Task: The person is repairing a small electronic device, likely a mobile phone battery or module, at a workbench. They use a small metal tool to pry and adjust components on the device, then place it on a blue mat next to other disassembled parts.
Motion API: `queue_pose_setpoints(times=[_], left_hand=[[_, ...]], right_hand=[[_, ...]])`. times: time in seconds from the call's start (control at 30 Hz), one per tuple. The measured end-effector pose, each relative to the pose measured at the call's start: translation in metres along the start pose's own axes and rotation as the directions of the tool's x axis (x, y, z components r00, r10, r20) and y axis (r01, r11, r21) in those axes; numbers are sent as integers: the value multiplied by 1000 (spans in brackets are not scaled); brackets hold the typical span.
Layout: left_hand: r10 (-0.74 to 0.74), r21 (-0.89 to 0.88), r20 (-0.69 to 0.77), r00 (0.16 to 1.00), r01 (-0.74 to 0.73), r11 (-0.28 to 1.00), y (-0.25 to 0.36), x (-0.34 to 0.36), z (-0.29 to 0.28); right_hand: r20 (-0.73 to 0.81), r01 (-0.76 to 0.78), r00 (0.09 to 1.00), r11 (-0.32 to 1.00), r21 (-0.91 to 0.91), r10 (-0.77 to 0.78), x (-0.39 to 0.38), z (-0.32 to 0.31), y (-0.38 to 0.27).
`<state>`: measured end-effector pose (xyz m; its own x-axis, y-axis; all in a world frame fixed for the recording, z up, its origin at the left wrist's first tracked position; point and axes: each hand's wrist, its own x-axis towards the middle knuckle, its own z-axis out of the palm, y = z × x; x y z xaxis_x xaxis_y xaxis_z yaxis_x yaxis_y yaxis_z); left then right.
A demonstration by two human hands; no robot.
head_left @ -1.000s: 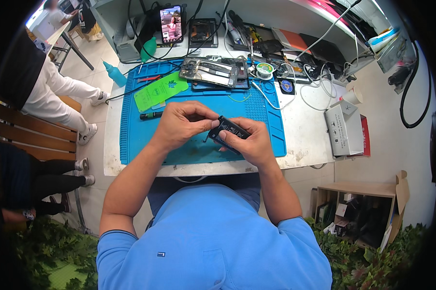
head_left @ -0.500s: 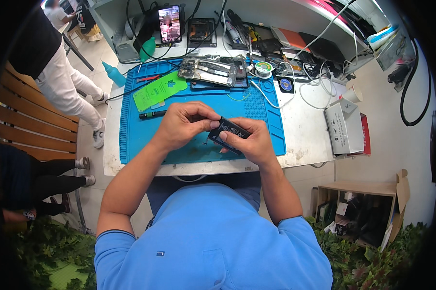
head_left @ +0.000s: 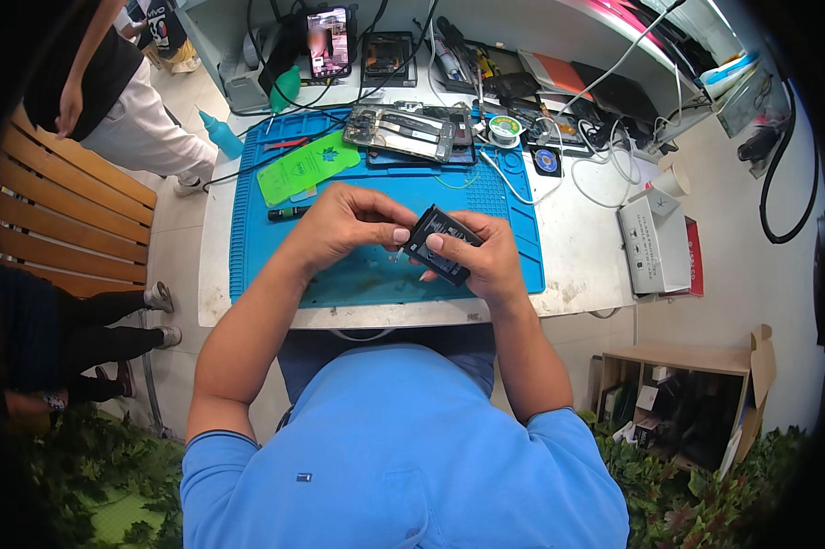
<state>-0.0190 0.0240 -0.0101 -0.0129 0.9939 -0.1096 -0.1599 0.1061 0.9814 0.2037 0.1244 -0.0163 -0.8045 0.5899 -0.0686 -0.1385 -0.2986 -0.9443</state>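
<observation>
Near front edge of desk [head_left: 577,274], right hand [head_left: 493,263] clasps black battery [head_left: 438,262]; left hand [head_left: 347,227] pinches its end. Pinch lightly, avoid bending.

Place: electronics repair workshop | evidence: blue work mat [head_left: 367,288], opened phone [head_left: 399,134], solder-wire spool [head_left: 504,131], cluttered white bench [head_left: 573,240]
</observation>
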Motion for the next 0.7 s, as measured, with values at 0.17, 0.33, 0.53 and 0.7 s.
queue_pose_setpoints(times=[0.17, 0.33, 0.53, 0.7], left_hand=[[5, 9, -12, 1000, -5, 1000, -3, 2, 3], [38, 5, -56, 998, -38, 999, 2, 1, 2], [12, 14, -66, 998, -11, 1000, 4, 0, 3], [-10, -4, -75, 997, 10, 1000, 1, 0, 3]], right_hand=[[-13, 0, 1000, 1000, 10, 0, 1, -4, 6], [-45, 42, 998, 999, 35, -40, 0, 6, 6], [-98, 79, 992, 997, 26, -76, -1, 10, 7], [-141, 103, 984, 992, -73, -112, 0, 8, 12]])
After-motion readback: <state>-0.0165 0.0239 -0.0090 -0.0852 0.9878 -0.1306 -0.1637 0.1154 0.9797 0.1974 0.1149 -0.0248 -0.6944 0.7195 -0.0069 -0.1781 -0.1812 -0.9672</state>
